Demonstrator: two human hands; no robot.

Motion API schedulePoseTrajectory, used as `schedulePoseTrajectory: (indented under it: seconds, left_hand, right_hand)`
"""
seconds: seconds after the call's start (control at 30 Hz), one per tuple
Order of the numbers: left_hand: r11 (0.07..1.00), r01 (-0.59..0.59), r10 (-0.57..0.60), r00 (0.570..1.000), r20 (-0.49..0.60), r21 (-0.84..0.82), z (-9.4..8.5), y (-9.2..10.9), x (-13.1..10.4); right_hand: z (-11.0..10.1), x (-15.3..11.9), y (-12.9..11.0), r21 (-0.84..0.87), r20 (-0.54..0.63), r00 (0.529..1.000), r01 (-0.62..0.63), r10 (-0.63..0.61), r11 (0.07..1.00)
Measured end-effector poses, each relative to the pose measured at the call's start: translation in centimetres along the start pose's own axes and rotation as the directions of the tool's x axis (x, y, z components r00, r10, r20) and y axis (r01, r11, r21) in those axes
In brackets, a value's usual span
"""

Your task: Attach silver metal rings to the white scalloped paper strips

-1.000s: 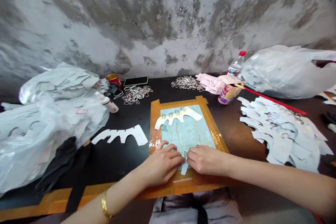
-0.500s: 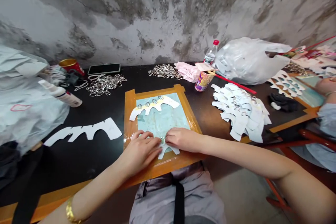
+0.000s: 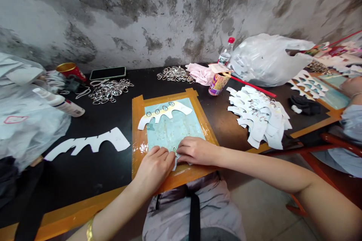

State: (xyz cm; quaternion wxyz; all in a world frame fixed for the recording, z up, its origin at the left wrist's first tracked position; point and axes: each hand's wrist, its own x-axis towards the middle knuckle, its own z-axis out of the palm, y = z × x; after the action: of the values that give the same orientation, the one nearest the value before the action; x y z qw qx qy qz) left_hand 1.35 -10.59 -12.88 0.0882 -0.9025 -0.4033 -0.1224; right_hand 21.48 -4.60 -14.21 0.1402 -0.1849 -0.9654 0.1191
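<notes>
Low on the taped board (image 3: 137, 135), my left hand (image 3: 157, 165) and my right hand (image 3: 195, 151) meet over a small white cut-out piece (image 3: 175, 162), fingers closed on its two sides. A metal ring (image 3: 174, 150) stands at the piece's top edge between my fingertips. Much of the piece is hidden under my fingers. Farther up the board's pale blue sheet (image 3: 169, 131) lies a scalloped white strip (image 3: 178, 108) with several metal rings along its yellowish upper edge. To the left, another scalloped white strip (image 3: 93, 142) without rings rests on the black table.
Piles of metal rings (image 3: 110, 91) lie at the back. A spray bottle (image 3: 60, 102) and plastic bag (image 3: 31, 120) are left. A patterned cup (image 3: 217, 84), stacked white strips (image 3: 258, 115) and a white bag (image 3: 263, 60) stand right. Another person's arm (image 3: 352, 90) is at far right.
My left fingers have curled in closer around the white piece. My right hand covers more of it. The view has shifted slightly.
</notes>
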Motion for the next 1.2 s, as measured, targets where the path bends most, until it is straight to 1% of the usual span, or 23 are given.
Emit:
schedulePoseTrajectory:
  seconds: [0.1,0.17,0.2,0.27,0.33,0.47,0.6,0.67,0.73,0.83,0.97,1.07,1.2]
  left_hand:
    - [0.996,0.079,-0.079,0.997,-0.025,-0.032,0.0,0.2,-0.2]
    - [0.995,0.093,-0.094,0.995,-0.025,-0.041,0.0,0.3,-0.3]
    - [0.994,0.093,-0.094,0.995,-0.026,-0.048,0.0,0.3,-0.3]
    - [0.994,0.077,-0.079,0.997,-0.023,-0.077,0.0,0.1,-0.5]
    - [0.992,0.051,-0.053,0.998,-0.018,-0.116,0.0,-0.3,-0.8]
    - [0.980,-0.003,0.008,1.000,0.023,-0.201,-0.4,-1.7,-1.3]
    - [0.959,-0.091,0.128,0.984,0.126,-0.270,-0.9,-3.0,-1.2]
    - [0.950,-0.118,0.166,0.975,0.149,-0.289,-1.1,-3.3,-1.1]
    - [0.946,-0.133,0.185,0.970,0.156,-0.296,-1.2,-3.3,-1.1]
    - [0.944,-0.151,0.207,0.964,0.168,-0.295,-1.1,-3.1,-1.2]
    - [0.944,-0.162,0.213,0.964,0.157,-0.286,-0.8,-3.0,-1.5]
    - [0.945,-0.162,0.202,0.972,0.119,-0.285,-0.5,-3.0,-1.6]
    - [0.945,-0.179,0.209,0.974,0.083,-0.273,-0.4,-2.9,-1.5]
  right_hand:
    - [1.0,-0.2,-0.4,-0.053,-0.081,0.996,-0.043,0.038,0.998]
    - [1.5,-0.4,-0.6,-0.100,-0.105,0.993,-0.057,0.047,0.993]
    - [1.6,-0.4,-0.7,-0.124,-0.101,0.994,-0.045,0.033,0.991]
    - [1.6,-0.6,-0.7,-0.168,-0.076,0.997,0.016,-0.029,0.986]
    - [1.3,-0.7,-0.6,-0.207,-0.038,0.993,0.106,-0.116,0.973]
    - [0.5,-0.8,-0.3,-0.298,0.040,0.968,0.249,-0.248,0.922]
    - [-0.3,-0.2,-0.1,-0.336,0.112,0.940,0.341,-0.322,0.878]
    - [-0.6,0.2,-0.2,-0.340,0.152,0.926,0.378,-0.347,0.861]
    - [-0.8,0.3,-0.5,-0.343,0.182,0.920,0.390,-0.347,0.854]
    - [-0.8,-0.3,-1.5,-0.357,0.187,0.938,0.340,-0.291,0.870]
    - [-0.1,-1.6,-3.3,-0.355,0.119,0.984,0.164,-0.130,0.920]
    - [0.5,-2.1,-3.9,-0.339,0.060,0.997,0.057,-0.039,0.939]
    - [0.8,-1.9,-4.1,-0.351,0.043,0.999,0.045,-0.032,0.935]
